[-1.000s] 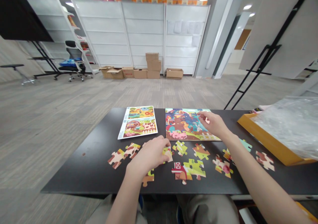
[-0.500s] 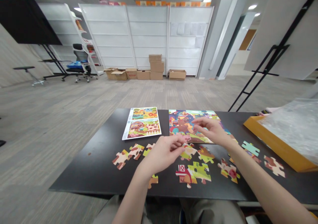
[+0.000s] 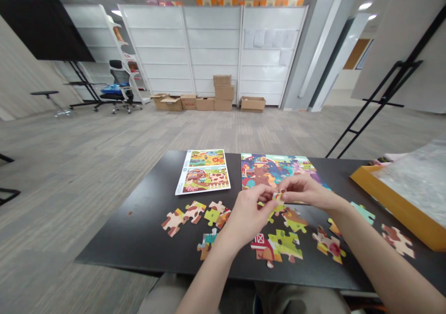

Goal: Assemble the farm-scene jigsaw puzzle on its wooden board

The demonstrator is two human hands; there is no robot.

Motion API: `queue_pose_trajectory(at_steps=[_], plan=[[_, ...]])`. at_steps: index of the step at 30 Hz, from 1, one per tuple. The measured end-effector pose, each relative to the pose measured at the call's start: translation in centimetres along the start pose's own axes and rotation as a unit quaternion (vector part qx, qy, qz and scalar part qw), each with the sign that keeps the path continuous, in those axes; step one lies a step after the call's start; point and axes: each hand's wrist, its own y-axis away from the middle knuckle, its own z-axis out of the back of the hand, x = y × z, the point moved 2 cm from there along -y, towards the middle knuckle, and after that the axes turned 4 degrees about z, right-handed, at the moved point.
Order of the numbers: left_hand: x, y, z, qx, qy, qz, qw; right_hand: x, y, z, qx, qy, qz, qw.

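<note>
Between my two hands, above the table, is a small jigsaw piece (image 3: 278, 203) in green and white. My left hand (image 3: 251, 212) pinches its near left side with thumb and fingers. On its other side, my right hand (image 3: 307, 191) also grips it. Below lie a green-and-brown jigsaw piece (image 3: 296, 219), a red barn piece (image 3: 263, 246) and a green piece (image 3: 286, 243) against it. A cow-patterned piece (image 3: 328, 243) rests near my right forearm. Left of my left hand are brown-and-cream pieces (image 3: 173, 221), a green-and-white piece (image 3: 213, 212) and a teal piece (image 3: 206, 243), partly covered by my forearm.
A printed picture sheet (image 3: 205, 171) lies at the back left of the black table (image 3: 132, 239). Behind my hands is a colourful picture board (image 3: 258, 169). A yellow box (image 3: 393, 202) with clear plastic stands at right, near a brown-and-cream piece (image 3: 397, 239).
My hands have come together; the right moved down toward me from over the picture board, the left moved right. Both now hold one jigsaw piece. The view has shifted slightly.
</note>
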Motion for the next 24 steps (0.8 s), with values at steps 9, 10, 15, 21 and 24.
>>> queue_pose_trajectory(at_steps=[9, 10, 15, 21, 24], plan=[[1.2, -0.4, 0.9, 0.029, -0.126, 0.021, 0.991, 0.0, -0.7, -0.2, -0.051, 0.003, -0.008, 0.999], [1.3, -0.4, 1.3, 0.031, -0.153, 0.03, 0.987, 0.0, -0.8, -0.2, -0.058, 0.01, -0.007, 0.998], [1.4, 0.1, 4.0, 0.006, -0.348, 0.064, 0.935, -1.3, -1.2, 1.0, -0.163, 0.033, -0.03, 0.986], [0.6, 1.3, 3.2, 0.084, -0.43, 0.012, 0.899, -1.1, -3.1, 1.3, -0.198, 0.062, -0.036, 0.978], [0.4, 1.8, 2.0, 0.135, -0.43, -0.001, 0.893, -0.6, -5.5, 0.6, -0.183, 0.086, -0.028, 0.979]])
